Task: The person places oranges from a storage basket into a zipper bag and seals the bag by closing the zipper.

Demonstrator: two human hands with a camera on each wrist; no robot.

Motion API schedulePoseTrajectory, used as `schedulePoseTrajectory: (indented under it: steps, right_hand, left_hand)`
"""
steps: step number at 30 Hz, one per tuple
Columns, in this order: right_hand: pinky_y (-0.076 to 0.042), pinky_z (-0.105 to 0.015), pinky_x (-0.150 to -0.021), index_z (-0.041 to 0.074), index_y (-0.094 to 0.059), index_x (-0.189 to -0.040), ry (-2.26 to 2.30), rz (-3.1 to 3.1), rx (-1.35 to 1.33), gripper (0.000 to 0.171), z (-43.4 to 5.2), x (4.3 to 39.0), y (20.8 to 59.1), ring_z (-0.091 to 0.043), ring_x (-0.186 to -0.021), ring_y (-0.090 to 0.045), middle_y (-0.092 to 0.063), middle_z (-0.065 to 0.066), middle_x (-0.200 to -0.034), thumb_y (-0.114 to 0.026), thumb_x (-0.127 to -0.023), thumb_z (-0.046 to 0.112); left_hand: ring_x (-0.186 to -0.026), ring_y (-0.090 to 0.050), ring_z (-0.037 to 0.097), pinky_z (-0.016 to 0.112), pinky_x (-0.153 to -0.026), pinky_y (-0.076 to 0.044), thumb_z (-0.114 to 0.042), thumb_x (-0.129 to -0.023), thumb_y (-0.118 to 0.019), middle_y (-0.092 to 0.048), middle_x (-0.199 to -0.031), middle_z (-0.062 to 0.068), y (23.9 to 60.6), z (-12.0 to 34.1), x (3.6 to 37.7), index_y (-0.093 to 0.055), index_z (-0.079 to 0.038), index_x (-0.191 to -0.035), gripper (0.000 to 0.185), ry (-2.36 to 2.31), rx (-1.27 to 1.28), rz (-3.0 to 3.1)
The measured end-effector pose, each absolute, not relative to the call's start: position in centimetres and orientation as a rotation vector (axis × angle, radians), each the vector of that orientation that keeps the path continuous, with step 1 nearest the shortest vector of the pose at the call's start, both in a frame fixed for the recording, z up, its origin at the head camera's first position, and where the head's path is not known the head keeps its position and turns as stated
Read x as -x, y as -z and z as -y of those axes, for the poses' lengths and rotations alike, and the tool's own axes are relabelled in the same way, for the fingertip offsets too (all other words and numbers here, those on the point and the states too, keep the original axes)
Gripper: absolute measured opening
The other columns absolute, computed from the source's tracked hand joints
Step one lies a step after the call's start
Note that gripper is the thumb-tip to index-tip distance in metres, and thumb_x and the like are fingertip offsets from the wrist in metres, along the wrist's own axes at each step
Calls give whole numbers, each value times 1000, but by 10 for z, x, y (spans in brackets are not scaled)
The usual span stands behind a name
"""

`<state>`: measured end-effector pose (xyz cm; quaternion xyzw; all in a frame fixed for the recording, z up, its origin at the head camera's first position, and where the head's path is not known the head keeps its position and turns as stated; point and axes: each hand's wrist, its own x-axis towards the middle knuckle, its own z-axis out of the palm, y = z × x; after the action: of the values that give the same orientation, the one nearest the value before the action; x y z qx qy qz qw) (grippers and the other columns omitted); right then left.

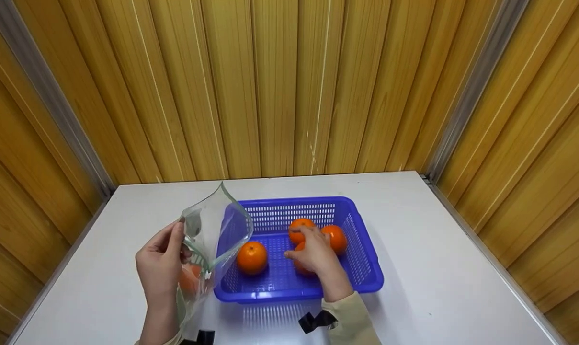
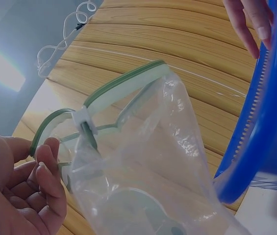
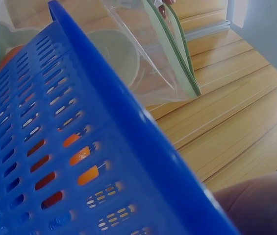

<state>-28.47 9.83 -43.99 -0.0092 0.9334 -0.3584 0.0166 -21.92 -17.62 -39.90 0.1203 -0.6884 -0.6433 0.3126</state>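
Note:
My left hand pinches the rim of a clear zip bag between thumb and fingers. The bag has a green zip edge and a white slider, and its mouth gapes toward the basket. An orange shows through the bag's lower part. My right hand reaches into the blue basket, thumb and fingers spread over the oranges. Beneath it an orange is partly covered; another orange lies behind the fingers and a third orange to their right.
A separate orange sits in the basket's left side, close to the bag. The perforated basket stands on a white table. Wood-patterned walls enclose the back and sides. A pale cable appears in the left wrist view.

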Motion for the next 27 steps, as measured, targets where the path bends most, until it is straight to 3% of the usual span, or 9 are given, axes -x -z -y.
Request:
schedulePoseTrajectory:
  steps: [10, 15, 19, 22, 27]
  right_hand:
    - [-31, -63, -120, 6, -65, -134, 941, -2924, 113, 60, -99, 282, 446, -51, -140, -37, -57, -22, -140, -89, -80, 19]
    - [-34, -61, -116, 4, -67, -129, 864, -2930, 158, 58, -99, 280, 447, -48, -130, -45, -62, -23, -130, -90, -76, 16]
    - [-39, -63, -114, 6, -68, -128, 820, -2915, 114, 57, -99, 278, 448, -52, -130, -43, -58, -26, -135, -89, -76, 15]
    - [-47, -64, -105, 7, -67, -126, 782, -2924, 95, 56, -98, 277, 450, -54, -121, -46, -54, -29, -134, -88, -75, 11]
    - [-52, -61, -94, 9, -63, -121, 708, -2950, 113, 54, -98, 275, 451, -49, -104, -53, -57, -27, -120, -86, -72, 5]
  left_hand:
    - [-48, -55, 8, 17, -49, -53, -24, -98, -72, -62, -63, -6, 400, 177, 219, -77, 1, -115, 31, 1702, -316, 1826]
    - [-48, -54, 8, 17, -49, -52, -22, -98, -72, -61, -62, -7, 400, 177, 219, -78, 0, -114, 28, 1686, -309, 1832]
    - [-48, -54, 8, 17, -48, -52, -23, -98, -72, -61, -61, -7, 400, 178, 219, -78, -1, -114, 28, 1681, -311, 1839]
    - [-48, -55, 8, 17, -49, -53, -23, -98, -72, -62, -62, -7, 400, 178, 219, -77, 0, -116, 30, 1688, -315, 1845]
    - [-48, -55, 8, 17, -50, -53, -23, -98, -71, -62, -63, -7, 400, 179, 219, -76, 1, -116, 30, 1688, -310, 1850]
